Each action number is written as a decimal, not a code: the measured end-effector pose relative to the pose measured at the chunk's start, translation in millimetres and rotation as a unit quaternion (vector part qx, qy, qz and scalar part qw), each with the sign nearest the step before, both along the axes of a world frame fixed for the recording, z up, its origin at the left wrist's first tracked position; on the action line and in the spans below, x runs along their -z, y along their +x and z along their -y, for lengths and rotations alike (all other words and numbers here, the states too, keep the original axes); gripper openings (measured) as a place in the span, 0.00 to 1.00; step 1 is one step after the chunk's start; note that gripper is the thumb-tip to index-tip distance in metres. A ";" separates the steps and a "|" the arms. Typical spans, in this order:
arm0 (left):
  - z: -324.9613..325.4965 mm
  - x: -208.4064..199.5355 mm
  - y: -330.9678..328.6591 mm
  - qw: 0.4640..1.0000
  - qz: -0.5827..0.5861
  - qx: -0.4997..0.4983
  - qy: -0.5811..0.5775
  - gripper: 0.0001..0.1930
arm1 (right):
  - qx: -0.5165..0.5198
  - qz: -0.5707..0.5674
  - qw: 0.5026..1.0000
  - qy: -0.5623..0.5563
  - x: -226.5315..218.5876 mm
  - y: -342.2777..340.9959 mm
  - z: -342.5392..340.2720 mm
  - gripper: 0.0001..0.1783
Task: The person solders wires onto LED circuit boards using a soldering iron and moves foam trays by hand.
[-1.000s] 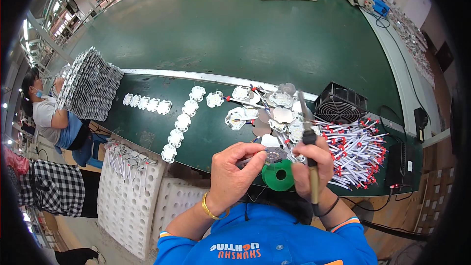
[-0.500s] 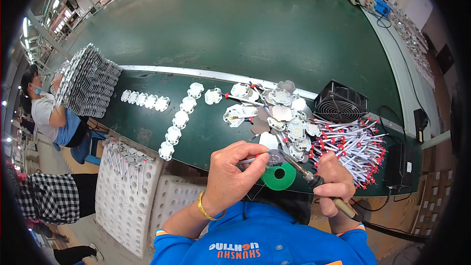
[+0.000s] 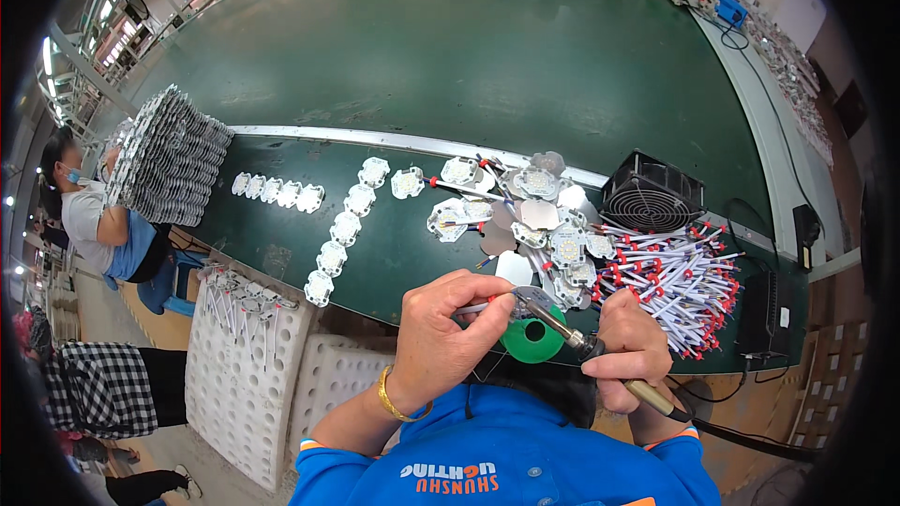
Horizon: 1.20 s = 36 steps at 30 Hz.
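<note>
My left hand (image 3: 448, 314) pinches a white cable (image 3: 475, 307) with a red collar, close to a small grey plate (image 3: 535, 297) partly hidden behind my fingers and the iron. In my right hand (image 3: 633, 347) is a soldering iron (image 3: 565, 326), its tip pointing left, at or very near my left fingertips. Whether the tip touches the cable or the plate I cannot tell. Just below the tip sits a green spool (image 3: 527, 347). Beyond my hands lies a heap of white circuit boards (image 3: 567, 248) and round metal discs (image 3: 514, 268), with some cables among them.
At right are a pile of white cables with red collars (image 3: 670, 290), a black fan (image 3: 653, 201) and a black box (image 3: 761, 319). Several boards form a line (image 3: 345, 228) left of centre. A tall board stack (image 3: 173, 159) and white foam trays (image 3: 246, 370) stand farther left, near a seated person.
My right hand and the soldering iron have shifted slightly left, bringing the tip closer to my left fingertips. The grey plate looks tilted differently. My left hand has barely moved.
</note>
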<state>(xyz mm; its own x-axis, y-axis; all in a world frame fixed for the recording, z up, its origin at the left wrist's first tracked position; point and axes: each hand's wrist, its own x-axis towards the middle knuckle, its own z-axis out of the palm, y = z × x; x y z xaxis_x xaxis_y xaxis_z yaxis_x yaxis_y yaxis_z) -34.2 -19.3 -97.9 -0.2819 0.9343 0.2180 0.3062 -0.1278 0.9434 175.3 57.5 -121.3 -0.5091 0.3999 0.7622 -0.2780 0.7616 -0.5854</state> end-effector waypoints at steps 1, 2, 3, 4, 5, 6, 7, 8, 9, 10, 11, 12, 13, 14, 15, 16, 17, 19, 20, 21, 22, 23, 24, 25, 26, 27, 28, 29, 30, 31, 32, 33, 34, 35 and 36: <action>0.0 0.0 0.0 1.000 -0.004 0.000 -0.004 0.05 | 0.000 0.000 1.000 0.000 0.1 0.0 0.2 0.18; -0.2 -0.1 0.0 1.000 0.000 -0.001 -0.004 0.05 | -0.001 -0.002 1.000 -0.003 0.2 -0.2 0.2 0.18; -0.3 -0.1 0.0 1.000 -0.001 -0.003 -0.004 0.05 | -0.002 -0.004 1.000 -0.005 0.2 -0.4 0.0 0.18; -0.3 -0.2 0.1 1.000 -0.006 -0.002 -0.005 0.05 | -0.003 -0.004 1.000 -0.005 0.3 -0.7 -0.2 0.18; 0.0 -0.3 0.1 1.000 -0.001 -0.005 -0.004 0.05 | -0.002 -0.005 1.000 -0.007 0.3 -1.2 -0.3 0.18; 0.3 -0.4 0.2 1.000 -0.003 -0.004 -0.004 0.05 | -0.002 -0.006 1.000 -0.009 0.3 -1.7 -0.4 0.17; 0.2 -0.2 0.2 1.000 -0.010 -0.003 -0.002 0.05 | -0.002 -0.006 1.000 -0.008 0.3 -2.1 -0.5 0.17; 0.2 0.0 0.2 1.000 -0.005 -0.004 -0.004 0.05 | 0.001 -0.007 1.000 -0.010 0.3 -2.5 -0.3 0.17; 0.3 0.5 0.4 1.000 0.004 -0.005 -0.006 0.05 | 0.004 -0.009 1.000 -0.012 0.2 -2.7 0.0 0.17; 0.3 1.1 0.6 1.000 0.007 -0.006 -0.008 0.04 | 0.004 -0.009 1.000 -0.011 0.2 -2.8 0.2 0.17; 0.0 2.0 0.6 1.000 0.012 -0.006 -0.009 0.04 | 0.012 -0.004 1.000 -0.005 0.2 -2.8 0.4 0.18; -0.6 3.0 0.5 0.999 0.029 -0.008 -0.012 0.05 | 0.020 0.000 1.000 0.001 0.4 -2.9 0.6 0.18; -0.6 3.8 0.5 0.999 0.042 -0.009 -0.019 0.05 | 0.020 -0.001 1.000 0.001 0.7 -3.1 0.8 0.18; -0.3 4.5 0.6 0.999 0.046 -0.010 -0.016 0.05 | 0.025 0.004 1.000 0.013 1.4 -3.5 0.7 0.18; 0.1 5.3 0.8 0.998 0.056 -0.013 -0.027 0.05 | 0.031 0.008 0.999 0.025 2.0 -3.8 0.3 0.19; 0.2 6.0 0.8 0.997 0.066 -0.017 -0.038 0.05 | 0.031 0.008 0.999 0.026 2.7 -4.1 -0.3 0.19; 0.0 6.9 1.2 0.997 0.066 -0.017 -0.037 0.05 | 0.030 0.005 0.999 0.019 3.5 -4.6 -1.2 0.19; -0.8 8.7 2.0 0.994 0.093 -0.011 -0.054 0.03 | 0.029 0.002 0.999 0.014 4.5 -5.2 -2.9 0.19; -1.4 9.4 1.3 0.993 0.103 -0.014 -0.058 0.03 | 0.020 -0.002 1.000 0.008 4.8 -5.3 -4.0 0.19; -2.2 10.0 -0.2 0.988 0.134 -0.005 -0.076 0.04 | 0.011 -0.007 1.000 0.002 4.7 -5.1 -4.7 0.19; -3.1 10.6 -1.7 0.982 0.156 0.002 -0.102 0.04 | 0.011 -0.008 1.000 0.004 4.2 -4.3 -5.6 0.19; -3.8 11.2 -2.9 0.982 0.163 0.003 -0.093 0.04 | 0.010 -0.024 1.000 -0.011 3.3 -3.1 -6.4 0.19; -3.8 11.8 -3.8 0.980 0.172 0.005 -0.102 0.04 | 0.009 -0.040 0.999 -0.028 2.6 -2.1 -6.3 0.18; -3.8 12.3 -4.3 0.977 0.181 0.007 -0.111 0.04 | 0.010 -0.040 0.999 -0.028 2.4 -2.0 -6.9 0.18; -4.0 12.8 -4.6 0.977 0.180 0.008 -0.111 0.04 | 0.008 -0.040 0.999 -0.020 2.4 -2.5 -8.3 0.19; -4.2 13.4 -4.9 0.980 0.169 0.006 -0.109 0.05 | 0.006 -0.040 0.999 -0.012 2.6 -2.9 -9.2 0.19; -4.4 13.9 -5.4 0.982 0.149 0.003 -0.115 0.05 | 0.007 -0.041 0.999 -0.012 2.9 -3.7 -9.6 0.19; -4.5 14.5 -6.2 0.982 0.157 0.004 -0.106 0.05 | 0.003 -0.040 0.999 -0.006 3.5 -5.1 -10.0 0.19; -4.6 15.0 -7.0 0.979 0.172 0.005 -0.110 0.05 | -0.001 -0.039 0.999 -0.002 4.1 -6.6 -10.2 0.19; -4.7 15.4 -7.7 0.977 0.179 0.005 -0.117 0.05 | -0.002 -0.039 0.999 -0.001 4.5 -8.2 -10.5 0.19; -5.1 15.9 -8.1 0.976 0.187 0.005 -0.113 0.05 | 0.010 -0.035 0.999 -0.005 4.8 -10.1 -10.7 0.19; -5.9 16.3 -8.4 0.971 0.210 0.009 -0.112 0.05 | 0.023 -0.031 0.999 -0.009 4.7 -12.1 -10.6 0.19; -6.3 16.4 -8.4 0.966 0.227 0.011 -0.123 0.05 | 0.024 -0.032 0.999 -0.008 4.5 -14.7 -10.0 0.19; -6.2 16.2 -7.9 0.966 0.232 0.014 -0.111 0.05 | 0.059 -0.001 0.998 -0.011 4.5 -18.2 -9.0 0.18; -6.4 15.8 -7.4 0.960 0.252 0.018 -0.119 0.05 | 0.095 0.030 0.995 -0.013 4.5 -22.2 -8.2 0.16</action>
